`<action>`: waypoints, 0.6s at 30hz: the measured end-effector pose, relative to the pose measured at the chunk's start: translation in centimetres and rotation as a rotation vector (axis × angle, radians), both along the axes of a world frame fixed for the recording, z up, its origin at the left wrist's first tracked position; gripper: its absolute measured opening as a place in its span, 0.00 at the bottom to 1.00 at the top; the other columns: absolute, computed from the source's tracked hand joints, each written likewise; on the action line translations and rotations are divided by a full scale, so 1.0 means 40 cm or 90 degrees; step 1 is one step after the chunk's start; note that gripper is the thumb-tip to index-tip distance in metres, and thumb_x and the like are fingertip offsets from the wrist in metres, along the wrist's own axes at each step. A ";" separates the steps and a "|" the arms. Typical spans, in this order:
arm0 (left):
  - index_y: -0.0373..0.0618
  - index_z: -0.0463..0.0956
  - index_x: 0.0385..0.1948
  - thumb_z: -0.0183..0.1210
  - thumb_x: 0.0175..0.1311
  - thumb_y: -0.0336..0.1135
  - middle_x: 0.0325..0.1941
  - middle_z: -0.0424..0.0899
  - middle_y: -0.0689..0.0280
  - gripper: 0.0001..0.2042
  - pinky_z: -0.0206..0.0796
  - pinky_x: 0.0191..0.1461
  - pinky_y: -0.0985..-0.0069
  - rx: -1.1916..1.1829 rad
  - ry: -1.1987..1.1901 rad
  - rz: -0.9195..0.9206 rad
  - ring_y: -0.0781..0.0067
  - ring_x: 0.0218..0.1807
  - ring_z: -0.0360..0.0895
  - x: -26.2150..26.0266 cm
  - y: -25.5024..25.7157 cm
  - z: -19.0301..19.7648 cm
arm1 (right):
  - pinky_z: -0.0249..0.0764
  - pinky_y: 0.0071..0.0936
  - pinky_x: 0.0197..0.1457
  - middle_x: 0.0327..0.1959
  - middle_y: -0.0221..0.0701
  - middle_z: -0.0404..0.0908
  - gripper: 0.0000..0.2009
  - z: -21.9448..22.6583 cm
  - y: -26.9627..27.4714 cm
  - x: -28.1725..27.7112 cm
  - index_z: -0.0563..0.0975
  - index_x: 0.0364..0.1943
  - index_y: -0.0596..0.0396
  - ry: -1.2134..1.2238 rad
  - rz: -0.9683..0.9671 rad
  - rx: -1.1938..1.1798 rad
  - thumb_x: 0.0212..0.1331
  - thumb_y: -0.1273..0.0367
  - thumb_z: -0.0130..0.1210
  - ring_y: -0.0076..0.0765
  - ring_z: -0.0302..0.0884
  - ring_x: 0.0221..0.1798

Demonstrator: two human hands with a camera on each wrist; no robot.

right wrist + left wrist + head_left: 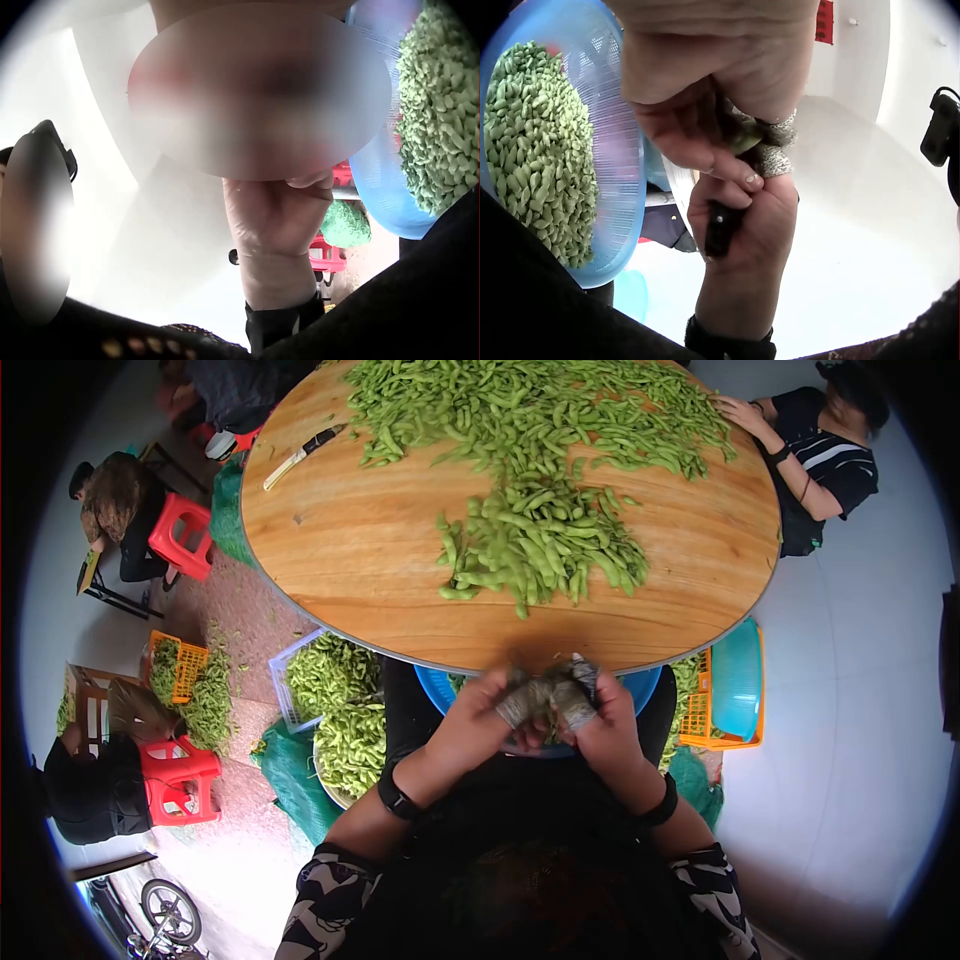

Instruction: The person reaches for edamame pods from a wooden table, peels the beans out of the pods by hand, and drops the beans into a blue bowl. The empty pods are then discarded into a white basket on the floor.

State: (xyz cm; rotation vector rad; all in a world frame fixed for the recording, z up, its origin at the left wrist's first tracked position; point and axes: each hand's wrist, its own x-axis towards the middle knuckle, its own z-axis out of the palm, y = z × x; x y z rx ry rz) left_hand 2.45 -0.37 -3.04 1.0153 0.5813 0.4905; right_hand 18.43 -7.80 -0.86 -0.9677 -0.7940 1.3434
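Note:
Both hands meet at the table's near edge, above a blue basket [432, 685]. Greyish wrapping [572, 707] covers the thumbs. My left hand [482, 710] has its fingers bent around a green soybean pod [746, 139], seen between the two hands in the left wrist view. My right hand [608, 725] grips a dark handle [720, 229] with a shiny rivet; its working end is hidden. Shelled green beans [536, 161] heap in the basket beside the hands. A blur covers the fingers in the right wrist view.
Soybean pods [545, 540] lie piled on the wooden table [340, 550], a knife [303, 457] at its far left. Pod-filled crates and a green sack [300, 780] flank the legs. Another person [815, 460] sits at the right; red stools [182, 535] stand left.

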 end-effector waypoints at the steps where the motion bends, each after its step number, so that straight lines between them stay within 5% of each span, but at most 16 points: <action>1: 0.43 0.72 0.37 0.53 0.70 0.42 0.27 0.80 0.65 0.11 0.70 0.30 0.80 -0.017 -0.033 0.034 0.77 0.26 0.77 -0.007 0.001 -0.007 | 0.76 0.25 0.35 0.29 0.28 0.79 0.06 -0.012 0.002 0.001 0.72 0.42 0.60 -0.003 0.003 -0.002 0.64 0.74 0.52 0.24 0.79 0.31; 3: 0.43 0.72 0.40 0.52 0.70 0.39 0.29 0.81 0.66 0.09 0.71 0.31 0.81 0.007 -0.031 0.061 0.78 0.27 0.78 -0.049 0.003 -0.011 | 0.76 0.28 0.36 0.30 0.31 0.81 0.08 -0.047 0.007 0.006 0.75 0.42 0.60 -0.384 -0.170 0.100 0.60 0.72 0.56 0.31 0.81 0.33; 4: 0.42 0.72 0.44 0.51 0.71 0.36 0.31 0.81 0.66 0.08 0.72 0.32 0.81 0.033 -0.026 0.081 0.79 0.29 0.79 -0.077 0.007 -0.013 | 0.76 0.28 0.36 0.30 0.31 0.81 0.08 -0.035 0.007 0.014 0.75 0.42 0.60 -0.385 -0.168 0.100 0.60 0.72 0.56 0.31 0.81 0.33; 6: 0.42 0.72 0.41 0.52 0.70 0.34 0.32 0.81 0.65 0.07 0.71 0.31 0.82 0.094 0.015 0.142 0.79 0.29 0.78 -0.153 0.004 -0.013 | 0.74 0.28 0.36 0.30 0.34 0.81 0.10 0.008 0.010 0.030 0.77 0.41 0.59 -0.718 -0.087 0.115 0.56 0.73 0.61 0.31 0.79 0.31; 7: 0.42 0.71 0.39 0.52 0.70 0.34 0.32 0.81 0.65 0.06 0.71 0.30 0.83 0.121 0.062 0.179 0.80 0.28 0.78 -0.199 -0.001 -0.021 | 0.74 0.28 0.36 0.30 0.34 0.81 0.10 0.015 0.018 0.031 0.77 0.41 0.59 -0.717 -0.083 0.116 0.56 0.73 0.61 0.31 0.79 0.31; 9: 0.41 0.71 0.31 0.58 0.66 0.34 0.25 0.79 0.67 0.08 0.68 0.27 0.83 0.168 0.249 0.275 0.81 0.24 0.76 -0.286 -0.007 -0.038 | 0.76 0.39 0.36 0.32 0.41 0.78 0.15 0.020 0.038 0.030 0.76 0.42 0.57 -0.833 -0.048 0.113 0.47 0.71 0.61 0.52 0.77 0.34; 11: 0.39 0.73 0.29 0.63 0.57 0.30 0.20 0.78 0.60 0.08 0.70 0.29 0.73 0.412 0.601 0.299 0.67 0.23 0.78 -0.394 -0.023 -0.093 | 0.76 0.41 0.36 0.34 0.41 0.77 0.16 0.023 0.088 0.026 0.76 0.42 0.57 -0.881 -0.054 0.154 0.46 0.72 0.60 0.51 0.77 0.34; 14: 0.39 0.74 0.35 0.64 0.53 0.32 0.33 0.82 0.52 0.11 0.72 0.38 0.61 0.641 0.852 0.222 0.50 0.36 0.80 -0.494 -0.057 -0.147 | 0.76 0.43 0.36 0.43 0.41 0.75 0.17 0.010 0.202 0.013 0.76 0.42 0.54 -0.911 -0.076 0.224 0.44 0.73 0.61 0.51 0.78 0.35; 18: 0.40 0.73 0.42 0.66 0.51 0.34 0.40 0.81 0.51 0.17 0.72 0.43 0.59 0.599 0.913 0.211 0.48 0.41 0.79 -0.499 -0.062 -0.130 | 0.76 0.38 0.44 0.49 0.41 0.74 0.14 0.013 0.293 0.006 0.78 0.42 0.56 -0.996 -0.075 0.111 0.49 0.71 0.62 0.51 0.77 0.42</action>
